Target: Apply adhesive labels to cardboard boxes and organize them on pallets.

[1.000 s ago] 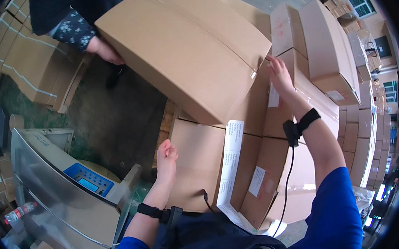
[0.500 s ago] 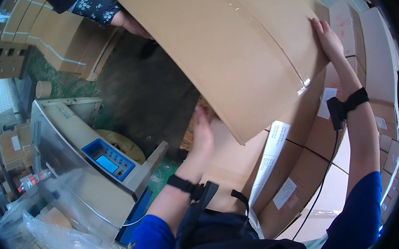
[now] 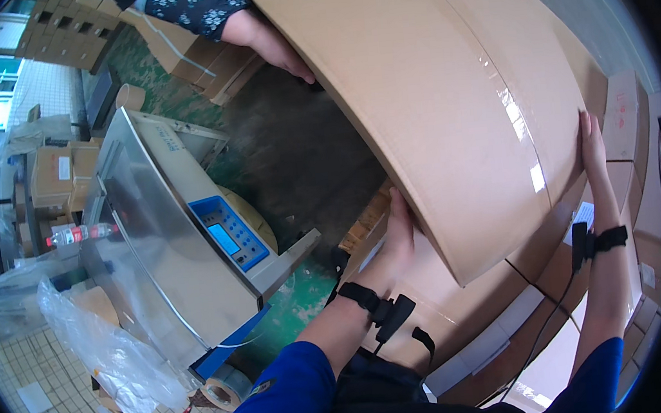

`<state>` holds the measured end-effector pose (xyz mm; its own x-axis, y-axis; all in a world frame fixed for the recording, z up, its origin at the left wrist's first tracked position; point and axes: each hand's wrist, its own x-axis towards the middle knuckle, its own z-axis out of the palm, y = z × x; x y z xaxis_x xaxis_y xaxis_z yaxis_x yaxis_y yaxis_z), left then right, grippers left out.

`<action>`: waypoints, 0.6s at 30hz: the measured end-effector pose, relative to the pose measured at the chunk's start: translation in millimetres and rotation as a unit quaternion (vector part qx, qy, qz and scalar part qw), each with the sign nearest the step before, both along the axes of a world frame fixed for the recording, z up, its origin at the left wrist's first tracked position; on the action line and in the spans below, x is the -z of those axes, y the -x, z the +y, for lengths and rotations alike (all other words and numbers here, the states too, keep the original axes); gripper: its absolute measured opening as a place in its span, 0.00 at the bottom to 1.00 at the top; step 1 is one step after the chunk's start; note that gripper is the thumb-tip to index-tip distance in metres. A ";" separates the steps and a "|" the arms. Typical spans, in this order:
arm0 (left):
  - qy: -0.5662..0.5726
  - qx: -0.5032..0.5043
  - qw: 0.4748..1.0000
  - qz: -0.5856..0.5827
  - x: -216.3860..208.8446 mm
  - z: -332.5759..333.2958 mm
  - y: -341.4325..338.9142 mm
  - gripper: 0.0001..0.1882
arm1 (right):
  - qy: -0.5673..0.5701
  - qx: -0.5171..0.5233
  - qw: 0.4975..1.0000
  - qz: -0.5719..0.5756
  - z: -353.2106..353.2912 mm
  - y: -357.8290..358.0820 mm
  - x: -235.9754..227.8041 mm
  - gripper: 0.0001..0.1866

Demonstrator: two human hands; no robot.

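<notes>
A large taped cardboard box [image 3: 431, 95] fills the upper middle, tilted above a stack of boxes [image 3: 465, 313]. My left hand [image 3: 398, 228] presses flat against its lower left edge, fingers up. My right hand [image 3: 593, 148] lies flat on its right side, fingers stretched upward. Both wrists wear black straps. Another person's hand [image 3: 269, 43], in a dark flowered sleeve, grips the box's far upper left edge.
A metal strapping machine [image 3: 169, 244] with a blue control panel stands at the left. Clear plastic sheeting [image 3: 107, 352] and a tape roll [image 3: 221, 391] lie below it. More stacked cartons [image 3: 183, 50] sit at the top left, and cartons [image 3: 633, 156] line the right.
The big box has come closer and higher over the stack. My right hand slid along its right side and my left hand rose to its lower edge. My view swung left.
</notes>
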<state>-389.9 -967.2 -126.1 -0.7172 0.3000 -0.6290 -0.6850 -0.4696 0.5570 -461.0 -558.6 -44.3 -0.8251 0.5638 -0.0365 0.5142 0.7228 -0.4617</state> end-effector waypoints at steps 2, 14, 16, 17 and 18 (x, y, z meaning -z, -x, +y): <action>0.016 -0.029 0.999 -0.012 -9.4 -10.3 -4.7 0.35 | 0.009 0.000 1.000 -0.001 -13.1 -8.7 9.1 0.29; 0.158 -0.035 0.985 -0.063 -158.9 -209.9 -104.5 0.34 | 0.402 0.015 0.915 -0.037 -198.3 -167.4 -28.8 0.23; 0.166 -0.023 0.986 0.002 -140.9 -282.2 -136.2 0.31 | 0.417 0.019 0.908 -0.042 -248.3 -194.0 -53.1 0.25; 0.169 -0.032 0.985 -0.002 -167.9 -280.2 -140.0 0.31 | 0.399 -0.027 0.914 -0.071 -279.8 -199.8 -71.9 0.24; 0.232 -0.102 0.967 0.013 -201.1 -304.2 -125.3 0.30 | 0.423 -0.084 0.896 -0.107 -303.3 -203.6 -86.2 0.23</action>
<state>-264.6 -1271.3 75.0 -0.7490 -0.1602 -0.6429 -0.5870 -0.2897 0.7560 -257.4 -861.8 41.9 -0.8183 0.1288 -0.5602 0.5739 0.2369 -0.7839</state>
